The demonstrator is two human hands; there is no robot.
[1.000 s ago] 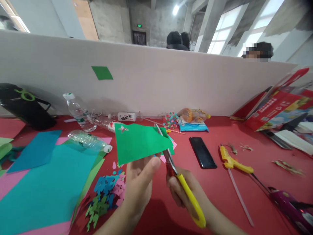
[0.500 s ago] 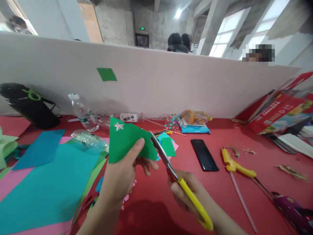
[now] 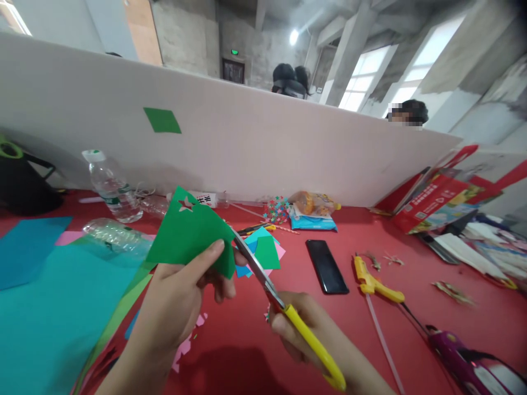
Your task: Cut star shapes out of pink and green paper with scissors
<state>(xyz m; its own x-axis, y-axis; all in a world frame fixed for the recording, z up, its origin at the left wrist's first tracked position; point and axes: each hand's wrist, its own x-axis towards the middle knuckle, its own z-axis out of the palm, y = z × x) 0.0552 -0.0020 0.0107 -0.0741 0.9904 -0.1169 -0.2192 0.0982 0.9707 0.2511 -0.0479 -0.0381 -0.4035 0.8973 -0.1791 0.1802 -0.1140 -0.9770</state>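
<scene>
Between the thumb and fingers of my left hand (image 3: pixel 185 291) is a sheet of green paper (image 3: pixel 185 230), tilted, with a star-shaped hole near its top corner. My right hand (image 3: pixel 302 326) grips yellow-handled scissors (image 3: pixel 263 277), whose blades reach up to the paper's right edge. The blades look nearly closed; whether they are cutting I cannot tell. Behind them lies a small pile of cut coloured paper with a green piece (image 3: pixel 267 253) on top. Pink paper scraps (image 3: pixel 183 351) are scattered beside my left wrist.
Large teal sheets (image 3: pixel 61 312) cover the left side. Plastic bottles (image 3: pixel 113 189) stand and lie at the back by a white partition (image 3: pixel 247 148). A black phone (image 3: pixel 327 267), yellow glue gun (image 3: pixel 373 282) and purple glue gun (image 3: pixel 457 351) lie on the right. Snack packets (image 3: pixel 313 211) sit behind.
My view has turned slightly right, so most things sit further left. The green paper has rotated clockwise in my left hand, and the scissors stay at its right edge.
</scene>
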